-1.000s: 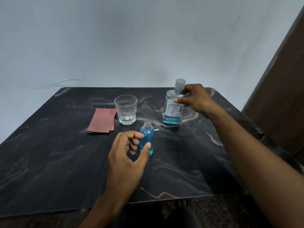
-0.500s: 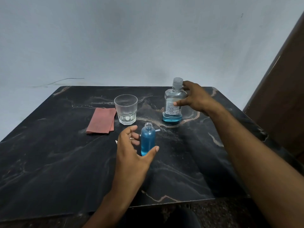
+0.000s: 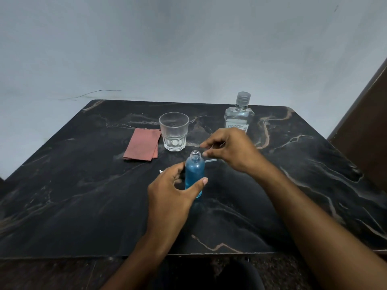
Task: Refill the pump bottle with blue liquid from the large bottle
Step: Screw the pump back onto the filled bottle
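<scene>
Dark desk (image 3: 83,195) holds the small pump bottle (image 3: 194,174), open on top. Left hand (image 3: 169,191) wraps around it. Right hand (image 3: 228,149), fingers loose, maybe touching nothing, hovers just above. Large bottle (image 3: 238,116) stands behind.

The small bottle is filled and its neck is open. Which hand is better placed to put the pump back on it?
Right. The right hand hovers just beyond the open neck, beside the pump tube on the table. The left hand already grips the small blue bottle.
</scene>
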